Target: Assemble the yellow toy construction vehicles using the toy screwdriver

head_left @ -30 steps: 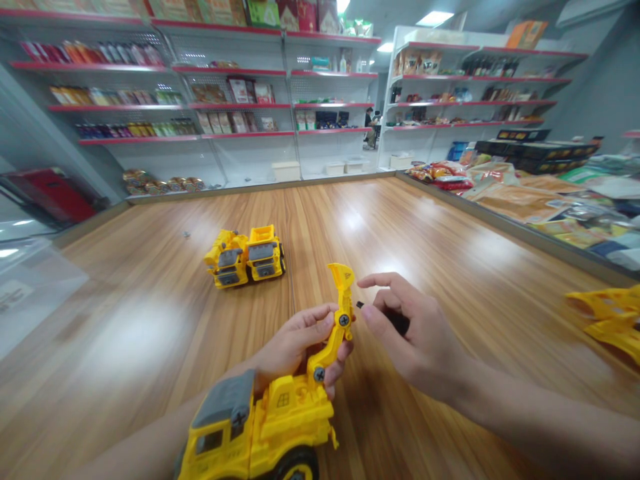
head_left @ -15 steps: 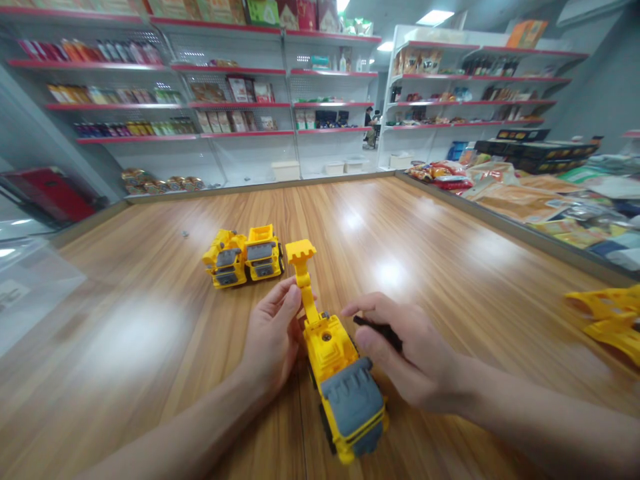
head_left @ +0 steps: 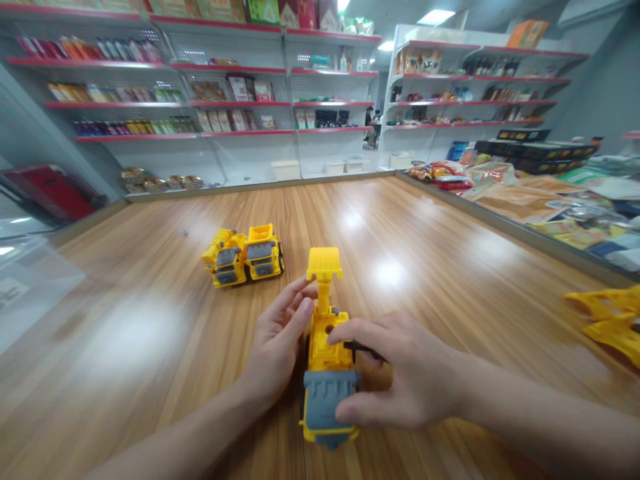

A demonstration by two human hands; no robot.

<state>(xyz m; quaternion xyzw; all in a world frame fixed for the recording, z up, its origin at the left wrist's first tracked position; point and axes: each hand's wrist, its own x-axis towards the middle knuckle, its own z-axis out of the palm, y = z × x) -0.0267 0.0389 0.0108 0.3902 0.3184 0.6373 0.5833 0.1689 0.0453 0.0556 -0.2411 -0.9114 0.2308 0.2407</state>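
A yellow toy excavator truck (head_left: 327, 343) with a grey cab stands on the wooden table in front of me, its bucket arm raised at the far end. My left hand (head_left: 280, 337) is closed against its left side, thumb and fingers near the base of the arm. Over the truck's right side reaches my right hand (head_left: 400, 370), the index fingertip on the yellow top near a dark round hole and the thumb on the grey cab. A thin black tool (head_left: 364, 349) is held under its fingers; its exact kind is hidden.
Two more yellow toy trucks (head_left: 243, 255) stand side by side at the left. Yellow toy parts (head_left: 607, 320) lie at the right edge. A clear plastic box (head_left: 33, 287) is at the far left. Packaged goods (head_left: 530, 200) lie beyond the right table rim, with stocked shelves behind.
The toy truck has turned to point straight ahead, and its bucket has shifted right. My right hand has moved left onto the truck's top and cab, keeping the black tool.
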